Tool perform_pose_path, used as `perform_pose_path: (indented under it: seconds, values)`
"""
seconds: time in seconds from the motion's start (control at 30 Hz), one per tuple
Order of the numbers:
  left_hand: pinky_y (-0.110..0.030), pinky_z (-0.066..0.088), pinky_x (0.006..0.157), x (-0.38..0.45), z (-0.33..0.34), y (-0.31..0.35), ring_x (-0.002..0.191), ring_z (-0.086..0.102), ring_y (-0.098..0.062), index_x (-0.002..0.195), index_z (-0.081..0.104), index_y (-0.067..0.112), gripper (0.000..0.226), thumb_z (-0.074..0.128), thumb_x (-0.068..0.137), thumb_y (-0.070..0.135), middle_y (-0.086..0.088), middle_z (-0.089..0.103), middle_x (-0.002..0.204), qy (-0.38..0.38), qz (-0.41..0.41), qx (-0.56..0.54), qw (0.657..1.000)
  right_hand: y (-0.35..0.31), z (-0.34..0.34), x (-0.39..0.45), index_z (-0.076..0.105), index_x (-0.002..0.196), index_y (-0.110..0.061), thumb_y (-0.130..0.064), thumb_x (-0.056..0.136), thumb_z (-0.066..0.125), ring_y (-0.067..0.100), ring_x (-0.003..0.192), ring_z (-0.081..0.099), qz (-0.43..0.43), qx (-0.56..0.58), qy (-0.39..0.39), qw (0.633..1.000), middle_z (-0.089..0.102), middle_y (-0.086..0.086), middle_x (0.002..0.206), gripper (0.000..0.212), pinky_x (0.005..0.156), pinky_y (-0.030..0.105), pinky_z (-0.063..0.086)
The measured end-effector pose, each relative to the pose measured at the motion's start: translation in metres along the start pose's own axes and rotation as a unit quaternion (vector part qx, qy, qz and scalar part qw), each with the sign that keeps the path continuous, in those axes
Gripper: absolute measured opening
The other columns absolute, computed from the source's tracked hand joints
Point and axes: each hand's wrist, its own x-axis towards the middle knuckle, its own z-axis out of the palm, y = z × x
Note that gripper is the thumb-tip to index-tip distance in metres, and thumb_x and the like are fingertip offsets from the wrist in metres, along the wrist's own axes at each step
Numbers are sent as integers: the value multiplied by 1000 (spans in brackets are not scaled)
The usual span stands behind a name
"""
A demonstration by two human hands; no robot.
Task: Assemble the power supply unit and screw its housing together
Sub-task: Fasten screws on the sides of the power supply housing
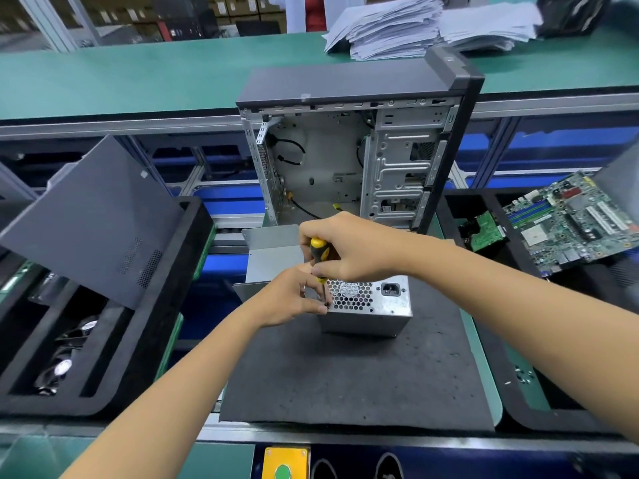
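A silver power supply unit (pixel 371 307) stands on a dark foam mat (pixel 352 378), its honeycomb fan grille and power socket facing up. My right hand (pixel 349 248) grips the yellow and black handle of a screwdriver (pixel 318 252), held upright with its shaft pointing down at the unit's top left corner. My left hand (pixel 294 299) pinches the lower shaft near the tip, at that corner; whether a screw sits under the tip is hidden. A grey metal housing part (pixel 273 252) lies just behind the unit.
An open computer tower case (pixel 349 157) stands behind the mat. A grey side panel (pixel 93 219) leans on a black tray (pixel 179 305) at left. A motherboard (pixel 574 219) and a small green board (pixel 484 229) lie in trays at right. Paper stacks (pixel 390 29) sit beyond.
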Motion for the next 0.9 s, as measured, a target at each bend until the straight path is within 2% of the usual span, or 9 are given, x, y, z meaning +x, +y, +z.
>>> perform_pose_path:
  seconds: [0.13,0.27,0.33,0.43,0.57,0.63,0.77,0.83,0.9]
  values:
    - [-36,50,91,-2,2,-3,98,60,-16,90,72,20,15,78,78,15,-4,65,102,22,0,2,1000,-3,1,-1,54,91,-14,-15,85,67,-7,68,49,-18,-32,-8,999,52,-15,73,14,59,10,38]
    - [-15,46,66,-8,11,-10,71,51,-7,104,58,12,35,80,76,16,-1,57,88,80,-40,-10,996,-8,-1,-1,55,83,-17,-19,83,68,-3,67,48,-44,-91,-23,995,54,-12,70,13,54,15,34]
    - [-21,48,70,-12,16,-12,71,51,-7,105,55,8,38,80,76,16,1,55,86,93,-94,-82,988,-11,-3,0,53,80,-17,-22,83,70,-4,67,45,-50,-118,-29,991,51,-14,67,18,53,16,31]
    - [-31,51,79,-18,21,-17,73,56,-12,91,61,9,21,76,80,18,1,60,78,73,-148,-178,970,-14,-4,3,49,79,-18,-32,84,70,5,64,40,-52,-190,-32,980,42,-13,63,25,52,26,31]
    - [-28,52,78,-19,24,-19,70,55,-7,80,69,15,6,73,83,17,12,58,68,68,-159,-235,957,-19,4,6,49,84,-15,-45,91,54,13,52,35,-37,-317,-17,948,35,-4,62,31,45,28,22]
    - [-26,52,77,-17,23,-18,71,55,-5,76,69,17,9,72,85,16,11,57,69,52,-170,-252,951,-22,6,5,49,88,-15,-44,91,49,13,52,34,-25,-330,-17,943,37,-2,65,29,44,28,20]
    - [-24,49,73,-14,22,-17,65,51,-7,67,67,17,21,68,87,11,4,53,68,36,-188,-271,943,-24,-3,4,47,92,-16,-21,86,53,14,64,42,-5,-260,-89,961,43,-1,93,9,48,26,22]
    - [-25,48,73,-11,22,-17,61,45,-7,55,60,21,36,65,89,9,6,46,62,27,-198,-262,944,-24,-6,5,55,92,-9,-15,85,55,20,75,49,-12,-267,-101,958,51,3,94,9,49,24,26]
    - [-27,46,76,-8,21,-17,58,41,-6,49,52,21,44,63,90,8,7,40,57,21,-211,-249,945,-25,-6,6,58,82,-5,-15,85,57,25,75,54,-14,-303,-84,949,54,8,82,10,48,28,30]
